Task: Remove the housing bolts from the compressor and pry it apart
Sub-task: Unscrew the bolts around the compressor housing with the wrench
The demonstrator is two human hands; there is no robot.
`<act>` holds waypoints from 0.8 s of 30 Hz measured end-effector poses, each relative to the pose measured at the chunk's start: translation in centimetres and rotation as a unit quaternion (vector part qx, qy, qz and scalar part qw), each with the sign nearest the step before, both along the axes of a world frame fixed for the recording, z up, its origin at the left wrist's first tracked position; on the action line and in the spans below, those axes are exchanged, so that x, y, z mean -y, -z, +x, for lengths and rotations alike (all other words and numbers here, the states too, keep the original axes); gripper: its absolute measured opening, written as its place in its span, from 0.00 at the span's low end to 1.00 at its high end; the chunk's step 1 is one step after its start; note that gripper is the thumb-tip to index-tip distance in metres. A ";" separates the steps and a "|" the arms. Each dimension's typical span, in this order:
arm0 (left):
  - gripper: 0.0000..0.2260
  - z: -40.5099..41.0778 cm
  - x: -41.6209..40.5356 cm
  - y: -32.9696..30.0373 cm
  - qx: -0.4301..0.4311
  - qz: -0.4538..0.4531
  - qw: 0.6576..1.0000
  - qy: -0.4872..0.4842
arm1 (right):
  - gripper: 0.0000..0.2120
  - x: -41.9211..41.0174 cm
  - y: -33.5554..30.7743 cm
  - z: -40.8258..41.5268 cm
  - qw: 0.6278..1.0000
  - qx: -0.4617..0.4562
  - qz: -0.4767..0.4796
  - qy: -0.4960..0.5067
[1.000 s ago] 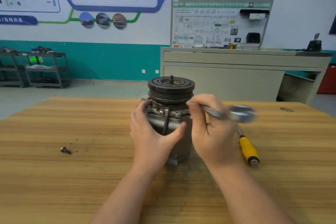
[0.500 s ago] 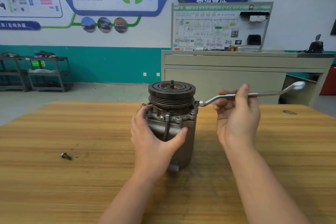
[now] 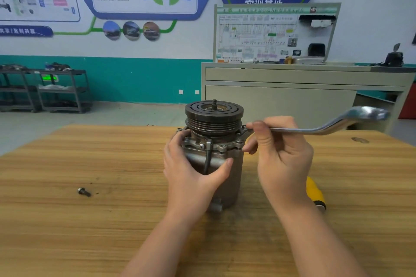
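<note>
- My left hand (image 3: 193,171) is wrapped around the compressor (image 3: 213,153). My fingers curl round its far left side and my thumb presses the front.
- The compressor stands upright on the wooden table (image 3: 90,231), right in the middle, just in front of me.
- It looks like thick metal, so I think it is heavy and hard. It will not bend or squash. The smooth round body may be a bit slippery, so I should hold it low and tight.
- My right hand (image 3: 283,159) pinches the wrench (image 3: 326,127) near its close end. My thumb and first fingers are curled round the thin bar; the other fingers hang loose.
- The wrench is stiff shiny metal. Its near end sits at a bolt (image 3: 243,127) on the rim, right beside my fingertips. I cannot tell if it is fully on the bolt.
- The far end of the wrench sticks out to the right, well past my hand. Pushing out there would turn it more easily, I think.
- The big round pulley (image 3: 213,114) sits just above the bolts, so the wrench has little room up there.
- A yellow-handled tool (image 3: 316,193) lies on the table behind my right wrist.
- One loose bolt (image 3: 83,191) lies well off to the left of my left hand.
- More bolts show along the rim, so there is more to undo.
</note>
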State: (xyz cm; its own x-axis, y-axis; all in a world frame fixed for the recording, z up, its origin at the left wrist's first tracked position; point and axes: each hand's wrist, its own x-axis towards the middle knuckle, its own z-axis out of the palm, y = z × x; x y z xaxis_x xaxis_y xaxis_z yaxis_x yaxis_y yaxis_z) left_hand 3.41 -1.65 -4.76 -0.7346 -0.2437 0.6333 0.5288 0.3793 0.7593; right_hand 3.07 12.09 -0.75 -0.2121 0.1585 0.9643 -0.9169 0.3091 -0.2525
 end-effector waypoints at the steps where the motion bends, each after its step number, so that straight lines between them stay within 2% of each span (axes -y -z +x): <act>1: 0.39 0.0 0.0 0.0 -0.003 0.000 1.000 -0.002 | 0.09 0.1 0.1 0.0 1.000 -0.011 0.023 0.003; 3: 0.39 0.0 0.0 0.0 -0.004 0.003 1.000 -0.002 | 0.07 0.6 0.2 0.2 0.995 -0.043 0.081 0.029; 5: 0.39 0.0 0.0 0.1 0.003 0.003 1.000 0.004 | 0.14 1.3 0.5 0.3 0.991 -0.056 0.107 0.060; 7: 0.39 -0.1 0.1 0.1 0.000 -0.001 1.000 0.002 | 0.15 2.2 0.6 0.5 0.999 -0.024 0.015 0.021; 9: 0.38 -0.1 0.1 0.1 -0.002 -0.002 1.000 0.000 | 0.14 2.3 0.2 0.1 0.980 0.041 -0.180 -0.070; 10: 0.38 -0.1 0.0 0.1 0.001 -0.002 1.000 0.001 | 0.14 1.9 -0.1 -0.4 0.948 0.096 -0.281 -0.117; 11: 0.38 0.0 0.0 0.1 0.004 -0.001 1.000 0.004 | 0.14 1.2 -0.6 -1.0 0.899 0.168 -0.367 -0.171; 13: 0.38 -0.1 0.0 0.1 0.005 0.002 1.000 0.006 | 0.14 -0.2 -1.5 -2.1 0.778 0.298 -0.464 -0.301; 14: 0.38 -0.1 0.1 0.1 0.005 0.003 1.000 0.006 | 0.14 -0.7 -1.8 -2.5 0.726 0.320 -0.496 -0.353; 15: 0.38 -0.1 0.0 0.1 0.005 0.003 1.000 0.006 | 0.13 -1.1 -2.0 -2.8 0.692 0.309 -0.527 -0.384; 16: 0.39 -0.1 0.0 0.1 0.007 0.002 1.000 0.007 | 0.12 -1.4 -2.1 -2.9 0.681 0.281 -0.549 -0.395; 17: 0.39 -0.1 0.0 0.1 0.008 0.001 1.000 0.006 | 0.10 -1.6 -2.2 -2.8 0.691 0.257 -0.555 -0.385; 19: 0.39 -0.1 0.0 0.1 0.008 0.002 1.000 0.005 | 0.09 -1.6 -2.3 -2.2 0.764 0.227 -0.517 -0.313; 21: 0.38 -0.1 0.0 0.1 0.005 0.003 1.000 0.003 | 0.09 -1.3 -2.0 -1.6 0.842 0.200 -0.446 -0.230; 24: 0.39 0.0 0.0 0.1 0.008 0.001 1.000 0.002 | 0.08 -0.3 -1.4 -0.7 0.925 0.160 -0.316 -0.140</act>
State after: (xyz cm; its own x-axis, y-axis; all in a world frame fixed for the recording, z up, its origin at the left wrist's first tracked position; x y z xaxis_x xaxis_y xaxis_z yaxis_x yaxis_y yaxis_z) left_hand 3.37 -1.63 -4.83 -0.7453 -0.2429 0.6209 0.5177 0.3759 0.7686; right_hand 2.32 12.37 0.62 -0.5882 0.5648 0.5788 -0.7862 -0.2317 -0.5729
